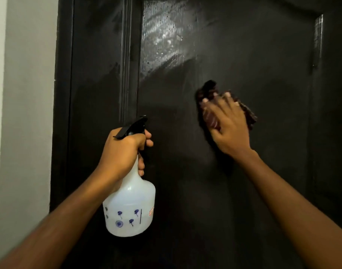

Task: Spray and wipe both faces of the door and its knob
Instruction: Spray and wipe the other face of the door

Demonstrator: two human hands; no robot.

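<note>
A glossy black door (185, 181) fills the view, with wet droplets shining on its upper panel (162, 39). My left hand (121, 152) grips the neck of a white translucent spray bottle (130, 208) with a black trigger head, held upright just in front of the door. My right hand (228, 127) presses a dark reddish cloth (209, 92) flat against the door's middle panel, fingers spread over it. No knob is in view.
A white wall (24, 94) borders the black door frame (63, 94) on the left. A raised moulding strip (127, 55) runs vertically left of the wet panel, and another moulding edge (318, 39) shows at the upper right.
</note>
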